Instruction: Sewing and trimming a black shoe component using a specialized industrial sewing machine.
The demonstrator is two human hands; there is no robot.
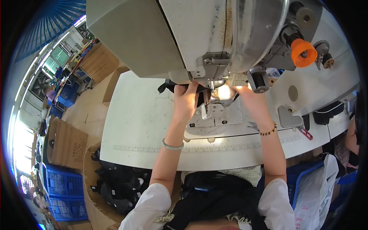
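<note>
Gripping the cloth: from my end I see the left hand (186, 100) closed on a black cloth (167, 85), thumb and fingers bent in against it, their tips partly hidden from me.
My landmark: the metal plate (214, 119) set in the white table (134, 126), under the sewing machine (130, 38).
Cloth place: beyond the metal plate and to its left, tucked close to the machine's lower edge.
Cloth's long axis: roughly crosswise, as far as I can make out, from a loose end well left of the plate in toward the plate's far side, where I lose it behind the hand and the machine parts.
Nearer hand: the left, already touching; the cloth lies at its fingertips and pokes out past them to the left.
Right hand (251, 100): beyond the plate and to its right, fingers pointing inward to the lamplit spot; I cannot tell whether they pinch anything.
Between the hands: the metal foot (206, 111) stands over the plate, so I read one hand on each side of it, well apart.
Red-handled tool (306, 133): on the table, well right of the plate.
Black pieces (122, 188): heaped in a box, left of the plate and on its near side, below the table edge.
</note>
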